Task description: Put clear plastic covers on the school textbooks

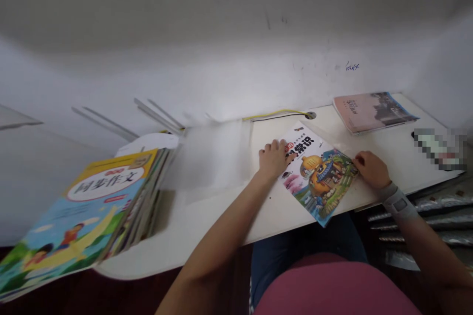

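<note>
A colourful picture book (318, 172) lies at an angle on the white desk (207, 226), right in front of me. My left hand (274, 156) rests on its upper left corner, fingers curled down onto the cover. My right hand (370, 168) grips the book's right edge with bent fingers; a grey band sits on that wrist. A clear plastic sheet (214, 157) lies flat just left of the book.
A tall stack of children's books (92, 206) leans at the desk's left end. A pink-covered book (373, 110) lies at the back right. A yellow cable (277, 114) runs along the wall. Silvery packets (424, 226) sit below the desk's right edge.
</note>
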The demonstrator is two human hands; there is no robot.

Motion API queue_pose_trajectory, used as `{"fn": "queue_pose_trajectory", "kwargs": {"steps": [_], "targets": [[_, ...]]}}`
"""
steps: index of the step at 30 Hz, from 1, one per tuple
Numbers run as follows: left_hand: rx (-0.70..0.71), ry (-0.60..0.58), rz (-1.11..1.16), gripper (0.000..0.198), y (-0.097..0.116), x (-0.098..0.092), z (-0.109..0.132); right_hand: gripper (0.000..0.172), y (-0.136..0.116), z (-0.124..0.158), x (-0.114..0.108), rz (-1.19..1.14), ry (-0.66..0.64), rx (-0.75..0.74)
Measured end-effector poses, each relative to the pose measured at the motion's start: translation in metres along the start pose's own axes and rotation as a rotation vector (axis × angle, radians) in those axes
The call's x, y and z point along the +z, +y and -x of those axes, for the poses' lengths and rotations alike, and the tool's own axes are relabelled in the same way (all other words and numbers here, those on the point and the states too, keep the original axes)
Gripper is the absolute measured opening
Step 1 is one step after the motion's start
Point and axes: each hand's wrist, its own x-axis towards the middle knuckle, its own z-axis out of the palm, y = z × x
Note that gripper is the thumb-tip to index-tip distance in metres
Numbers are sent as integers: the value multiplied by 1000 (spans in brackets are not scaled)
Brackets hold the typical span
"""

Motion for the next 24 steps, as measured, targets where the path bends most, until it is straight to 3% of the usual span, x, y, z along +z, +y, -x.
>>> {"fn": "queue_pose_trajectory", "kwargs": {"steps": [5,8,12,17,24], "targets": [[-107,-149,71,57,-24,-14,3,26,-11,-20,-1,299,-90,80],[-210,-204,183,50,-43,-17,-20,28,-24,-47,4,319,-90,34],[-236,-213,264,44,-55,-12,-53,29,-42,-80,9,334,-78,-25],[-306,-128,273,30,-53,-5,-63,30,-61,-99,13,346,-35,-45],[-381,33,156,31,-41,12,-54,34,-76,-120,17,331,-21,-25]]}}
